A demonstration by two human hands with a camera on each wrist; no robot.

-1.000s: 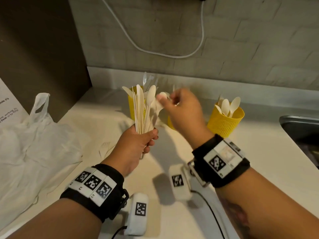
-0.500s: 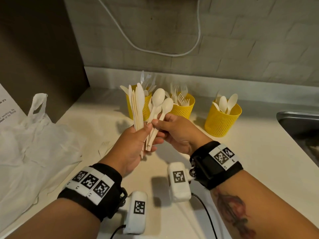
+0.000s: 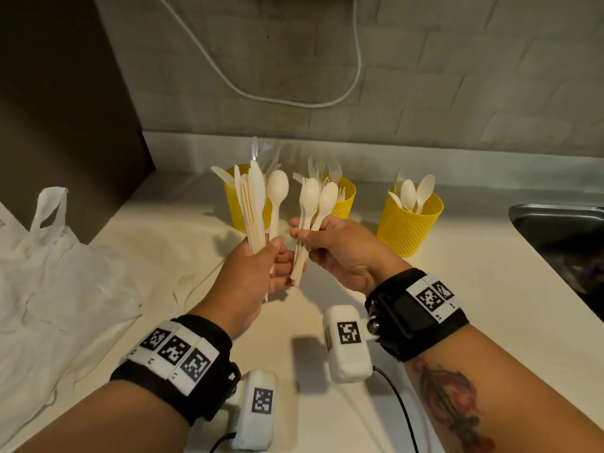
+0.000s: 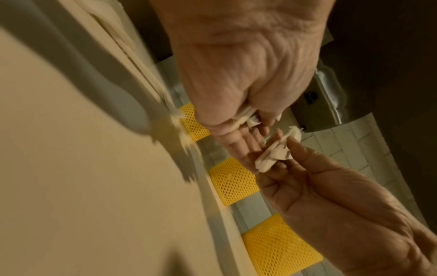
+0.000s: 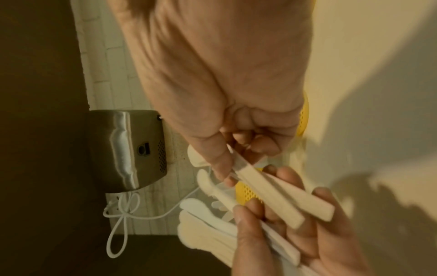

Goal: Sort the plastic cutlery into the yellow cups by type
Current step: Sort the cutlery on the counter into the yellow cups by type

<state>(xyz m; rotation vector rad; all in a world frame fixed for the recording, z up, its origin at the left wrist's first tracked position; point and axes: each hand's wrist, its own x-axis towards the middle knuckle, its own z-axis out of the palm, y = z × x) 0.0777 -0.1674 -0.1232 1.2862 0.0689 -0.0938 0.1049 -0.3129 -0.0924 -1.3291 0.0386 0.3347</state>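
Note:
My left hand [image 3: 261, 266] grips an upright bundle of cream plastic knives [image 3: 253, 204] plus one spoon [image 3: 277, 191]. Just to its right, my right hand [image 3: 330, 243] pinches two spoons [image 3: 318, 199] by their handles [image 5: 272, 196], bowls up. Three yellow mesh cups stand in a row behind: the left cup [image 3: 237, 204] with knives, the middle cup [image 3: 346, 197] with forks, the right cup [image 3: 408, 223] with spoons. In the left wrist view the three cups [image 4: 232, 183] line the wall below both hands.
A white plastic bag [image 3: 55, 273] lies on the counter at the left, with a clear fork [image 3: 186, 282] beside it. A steel sink [image 3: 562, 230] is at the right edge. A white cable [image 3: 294, 103] loops on the brick wall. A steel dispenser [image 5: 127, 149] hangs above.
My right hand came back from the middle cup, took two spoons out of the left hand's bundle and has drawn them apart to the right.

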